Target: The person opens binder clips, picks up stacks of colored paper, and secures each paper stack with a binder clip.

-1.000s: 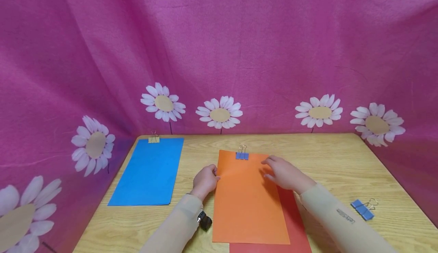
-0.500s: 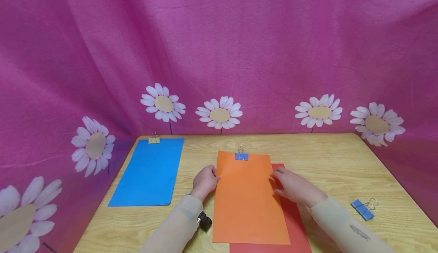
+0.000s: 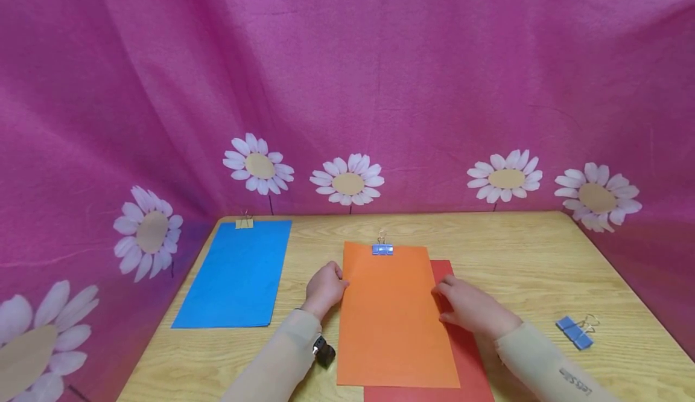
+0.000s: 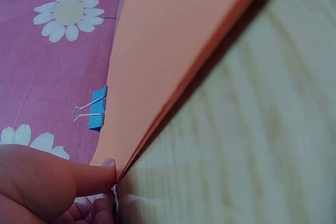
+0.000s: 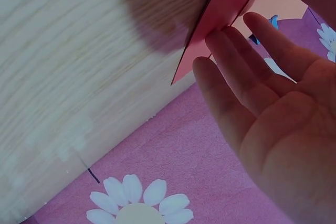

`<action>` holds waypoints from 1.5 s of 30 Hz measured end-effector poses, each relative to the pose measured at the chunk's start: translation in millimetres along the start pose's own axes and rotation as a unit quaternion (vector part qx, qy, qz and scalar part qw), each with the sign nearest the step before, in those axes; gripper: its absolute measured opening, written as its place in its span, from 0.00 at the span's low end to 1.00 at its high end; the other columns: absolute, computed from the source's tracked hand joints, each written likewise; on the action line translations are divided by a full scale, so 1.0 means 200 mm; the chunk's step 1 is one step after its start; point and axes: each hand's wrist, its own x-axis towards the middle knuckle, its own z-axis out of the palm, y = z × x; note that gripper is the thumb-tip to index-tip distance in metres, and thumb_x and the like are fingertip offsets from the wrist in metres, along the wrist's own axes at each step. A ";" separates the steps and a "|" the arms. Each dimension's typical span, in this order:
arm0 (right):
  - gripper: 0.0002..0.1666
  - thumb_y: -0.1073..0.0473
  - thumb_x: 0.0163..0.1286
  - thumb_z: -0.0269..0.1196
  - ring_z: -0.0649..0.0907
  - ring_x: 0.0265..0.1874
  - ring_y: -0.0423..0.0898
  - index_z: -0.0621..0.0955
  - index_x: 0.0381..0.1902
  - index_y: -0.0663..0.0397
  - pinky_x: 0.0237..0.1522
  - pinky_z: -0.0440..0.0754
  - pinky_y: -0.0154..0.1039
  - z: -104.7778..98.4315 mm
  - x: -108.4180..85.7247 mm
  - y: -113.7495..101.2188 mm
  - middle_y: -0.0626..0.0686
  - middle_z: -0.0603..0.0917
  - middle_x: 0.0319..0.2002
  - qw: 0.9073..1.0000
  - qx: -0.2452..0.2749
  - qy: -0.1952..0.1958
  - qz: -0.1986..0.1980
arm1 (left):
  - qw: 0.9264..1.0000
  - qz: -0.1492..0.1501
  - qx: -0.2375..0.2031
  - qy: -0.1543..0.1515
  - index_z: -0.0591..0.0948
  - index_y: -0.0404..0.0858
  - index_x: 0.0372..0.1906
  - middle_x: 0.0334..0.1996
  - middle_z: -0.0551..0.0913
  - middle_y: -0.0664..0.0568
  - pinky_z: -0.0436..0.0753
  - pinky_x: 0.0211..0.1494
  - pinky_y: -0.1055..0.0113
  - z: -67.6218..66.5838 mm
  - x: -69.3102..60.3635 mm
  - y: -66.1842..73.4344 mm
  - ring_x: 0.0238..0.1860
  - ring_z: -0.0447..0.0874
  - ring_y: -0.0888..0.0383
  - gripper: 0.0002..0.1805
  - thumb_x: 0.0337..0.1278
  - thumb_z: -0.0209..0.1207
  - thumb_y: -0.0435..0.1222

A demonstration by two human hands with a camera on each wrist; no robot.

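An orange sheet stack (image 3: 399,323) with a blue binder clip (image 3: 382,249) on its top edge lies partly over red paper (image 3: 467,354). My left hand (image 3: 326,287) pinches the orange stack's left edge; in the left wrist view the thumb of the left hand (image 4: 47,182) lies on its corner area, below the clip (image 4: 97,109). At the right edge of the orange stack is my right hand (image 3: 472,305), its fingers loosely extended. The right wrist view shows the right hand (image 5: 273,98) with spread fingers by the red paper (image 5: 210,30).
Blue paper (image 3: 236,275) with a yellow binder clip (image 3: 245,223) lies at the left of the wooden table (image 3: 521,239). Another blue binder clip (image 3: 575,332) rests at the right. A pink curtain with daisies (image 3: 423,88) stands behind and beside the table.
My right hand has moved right and toward me from above the orange stack to its right edge, uncovering the red paper's top corner. The left hand has stayed nearly still at the left edge.
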 end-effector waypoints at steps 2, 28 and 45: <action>0.26 0.57 0.54 0.80 0.82 0.41 0.49 0.84 0.48 0.60 0.52 0.85 0.50 0.00 0.00 0.00 0.52 0.80 0.43 1.000 0.002 -0.003 0.003 | 1.000 -0.002 0.000 -0.001 0.73 0.42 0.32 0.27 0.76 0.52 0.68 0.35 0.63 0.00 0.00 0.00 0.30 0.73 0.54 0.15 0.63 0.70 0.39; 0.24 0.59 0.55 0.79 0.83 0.41 0.49 0.84 0.48 0.62 0.53 0.85 0.50 0.03 -0.01 -0.02 0.52 0.79 0.43 1.000 0.003 -0.003 0.022 | 0.999 0.033 0.008 -0.027 0.73 0.37 0.33 0.29 0.71 0.48 0.70 0.34 0.61 -0.02 -0.04 0.04 0.29 0.71 0.52 0.15 0.66 0.66 0.40; 0.26 0.59 0.57 0.79 0.83 0.44 0.51 0.83 0.50 0.64 0.56 0.84 0.51 0.02 -0.01 -0.02 0.54 0.80 0.46 1.000 0.012 -0.009 0.024 | 0.925 0.236 0.286 -0.078 0.77 0.41 0.66 0.63 0.76 0.44 0.77 0.64 0.47 0.01 -0.36 0.20 0.63 0.75 0.43 0.39 0.57 0.69 0.61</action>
